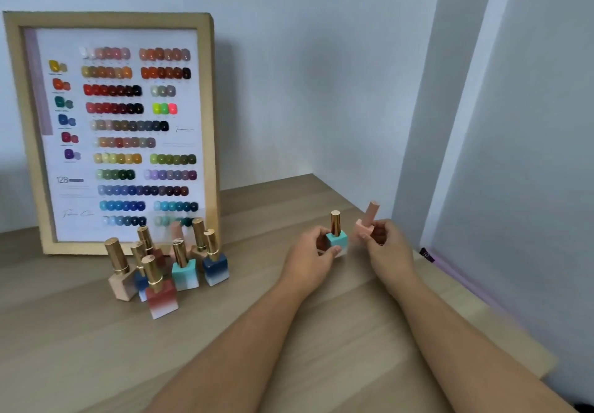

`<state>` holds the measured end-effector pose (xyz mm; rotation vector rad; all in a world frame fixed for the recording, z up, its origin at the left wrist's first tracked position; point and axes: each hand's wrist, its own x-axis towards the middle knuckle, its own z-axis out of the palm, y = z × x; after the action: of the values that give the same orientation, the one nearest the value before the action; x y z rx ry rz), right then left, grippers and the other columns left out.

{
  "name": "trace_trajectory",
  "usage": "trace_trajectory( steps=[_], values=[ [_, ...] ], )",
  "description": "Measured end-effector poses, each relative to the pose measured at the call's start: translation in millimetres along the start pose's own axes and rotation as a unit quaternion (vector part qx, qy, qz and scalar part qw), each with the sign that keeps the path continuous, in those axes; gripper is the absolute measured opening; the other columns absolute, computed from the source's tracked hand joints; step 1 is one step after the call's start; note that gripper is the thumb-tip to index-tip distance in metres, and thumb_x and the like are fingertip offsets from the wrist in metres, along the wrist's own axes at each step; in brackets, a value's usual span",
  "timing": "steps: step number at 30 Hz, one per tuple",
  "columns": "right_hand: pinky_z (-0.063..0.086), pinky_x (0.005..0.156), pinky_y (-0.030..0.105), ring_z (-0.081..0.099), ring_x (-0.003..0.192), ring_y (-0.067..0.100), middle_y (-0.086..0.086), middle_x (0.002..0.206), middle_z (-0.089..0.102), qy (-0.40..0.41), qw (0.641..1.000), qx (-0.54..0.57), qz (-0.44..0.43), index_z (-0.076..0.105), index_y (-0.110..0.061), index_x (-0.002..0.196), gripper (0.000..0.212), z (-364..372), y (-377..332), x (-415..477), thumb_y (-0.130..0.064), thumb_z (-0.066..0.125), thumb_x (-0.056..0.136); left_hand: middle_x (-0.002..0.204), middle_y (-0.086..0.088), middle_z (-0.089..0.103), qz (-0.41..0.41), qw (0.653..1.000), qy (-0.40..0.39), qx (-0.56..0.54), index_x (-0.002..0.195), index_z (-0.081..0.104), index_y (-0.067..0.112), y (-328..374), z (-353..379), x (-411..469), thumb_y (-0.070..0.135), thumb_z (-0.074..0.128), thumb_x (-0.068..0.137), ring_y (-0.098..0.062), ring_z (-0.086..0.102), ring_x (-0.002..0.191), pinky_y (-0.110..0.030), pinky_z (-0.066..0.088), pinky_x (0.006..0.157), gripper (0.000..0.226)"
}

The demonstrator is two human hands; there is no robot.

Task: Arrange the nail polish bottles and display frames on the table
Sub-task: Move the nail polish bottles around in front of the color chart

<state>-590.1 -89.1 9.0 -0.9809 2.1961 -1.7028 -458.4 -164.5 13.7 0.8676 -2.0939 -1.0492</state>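
Since the wooden table (321,332) backs onto a wall, the colour-chart frame (207,107) leans there, with the bottle cluster (184,271) grouped just before it, likely as a display. Well right, my left hand (310,253) grips an upright teal bottle (337,239), and my right hand (385,248) pinches a tilted pink bottle (366,224), probably awaiting placement.

A pale blue-grey wall (305,75) fills the far side. On the right stands a grey panel (530,155) with a lighter vertical strip (472,107) along its left edge, a lilac band (466,279) along its bottom and a small black tag (427,255) at the band's far end.
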Motion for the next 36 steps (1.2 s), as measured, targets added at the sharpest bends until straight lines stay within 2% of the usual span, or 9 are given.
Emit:
trace_trajectory(
  steps=[6, 12, 17, 20, 23, 25, 27, 31, 36],
  values=[
    [0.036, 0.076, 0.023, 0.051, 0.085, 0.012, -0.004, 0.093, 0.057, 0.034, 0.996, -0.077, 0.006, 0.056, -0.015, 0.106, 0.02, -4, 9, 31, -0.016, 0.06, 0.086, 0.095, 0.004, 0.065, 0.001, 1.0, 0.008, 0.017, 0.105, 0.061, 0.023, -4, 23, 39, 0.019, 0.068, 0.082, -0.009, 0.059, 0.082, -0.023, 0.046, 0.078, 0.024],
    [0.038, 0.076, 0.026, 0.052, 0.087, 0.014, -0.001, 0.097, 0.06, 0.023, 0.995, -0.093, 0.009, 0.055, -0.02, 0.1, 0.018, -2, 17, 39, -0.017, 0.063, 0.084, 0.097, 0.006, 0.066, 0.007, 0.999, -0.004, 0.047, 0.104, 0.062, 0.024, -9, 26, 51, 0.021, 0.069, 0.081, -0.009, 0.06, 0.088, -0.025, 0.048, 0.082, 0.025],
    [0.044, 0.085, 0.029, 0.055, 0.096, 0.016, 0.002, 0.109, 0.06, 0.031, 0.997, -0.068, 0.002, 0.052, -0.017, 0.115, 0.036, -4, 14, 33, -0.018, 0.067, 0.081, 0.099, 0.008, 0.062, 0.003, 0.999, -0.009, 0.037, 0.111, 0.058, 0.024, -5, 20, 39, 0.025, 0.073, 0.077, -0.006, 0.057, 0.089, -0.026, 0.05, 0.083, 0.037],
    [0.045, 0.093, 0.036, 0.051, 0.103, 0.013, -0.001, 0.113, 0.054, 0.1, 0.994, -0.03, -0.038, 0.05, -0.019, 0.113, 0.034, -10, 6, 18, -0.022, 0.065, 0.083, 0.099, 0.01, 0.056, 0.003, 0.999, 0.005, 0.033, 0.113, 0.054, 0.025, -4, 10, 21, 0.027, 0.072, 0.078, -0.005, 0.055, 0.09, -0.024, 0.05, 0.084, 0.04],
    [0.045, 0.084, 0.027, 0.052, 0.09, 0.009, -0.003, 0.099, 0.056, 0.126, 0.984, -0.023, -0.127, 0.051, -0.021, 0.099, 0.021, -12, -2, -4, -0.017, 0.064, 0.082, 0.096, 0.011, 0.055, 0.011, 0.999, 0.023, 0.024, 0.105, 0.054, 0.028, -9, -12, -7, 0.025, 0.07, 0.079, -0.005, 0.055, 0.087, -0.018, 0.049, 0.078, 0.03],
    [0.041, 0.074, 0.012, 0.052, 0.084, 0.006, -0.005, 0.091, 0.057, 0.081, 0.98, -0.022, -0.179, 0.052, -0.022, 0.093, 0.02, -4, -10, -22, -0.013, 0.065, 0.08, 0.091, 0.011, 0.057, 0.018, 0.999, 0.048, 0.017, 0.095, 0.054, 0.031, -12, -29, -27, 0.023, 0.07, 0.08, -0.004, 0.056, 0.084, -0.015, 0.048, 0.072, 0.023],
    [0.039, 0.069, 0.007, 0.054, 0.082, 0.006, -0.008, 0.088, 0.056, 0.02, 0.975, -0.021, -0.219, 0.053, -0.024, 0.091, 0.023, 11, -22, -39, -0.012, 0.067, 0.078, 0.086, 0.011, 0.059, 0.022, 0.997, 0.072, 0.032, 0.089, 0.053, 0.037, -16, -50, -49, 0.022, 0.069, 0.08, -0.003, 0.057, 0.081, -0.016, 0.049, 0.07, 0.024],
    [0.045, 0.07, 0.014, 0.055, 0.088, 0.004, -0.008, 0.094, 0.056, -0.114, 0.958, -0.041, -0.261, 0.054, -0.026, 0.099, 0.026, 59, -44, -70, -0.019, 0.069, 0.078, 0.08, 0.01, 0.061, 0.052, 0.989, 0.125, 0.058, 0.084, 0.055, 0.036, -27, -92, -94, 0.017, 0.07, 0.079, 0.0, 0.057, 0.076, -0.018, 0.05, 0.067, 0.025],
    [0.045, 0.08, 0.015, 0.051, 0.101, 0.0, -0.016, 0.111, 0.052, -0.233, 0.95, -0.025, -0.207, 0.049, -0.029, 0.12, 0.046, 115, -67, -91, -0.031, 0.068, 0.079, 0.081, 0.009, 0.057, 0.034, 0.962, 0.261, 0.08, 0.082, 0.052, 0.034, -47, -148, -135, 0.011, 0.071, 0.076, -0.001, 0.054, 0.077, -0.01, 0.044, 0.066, 0.031]
  ],
)
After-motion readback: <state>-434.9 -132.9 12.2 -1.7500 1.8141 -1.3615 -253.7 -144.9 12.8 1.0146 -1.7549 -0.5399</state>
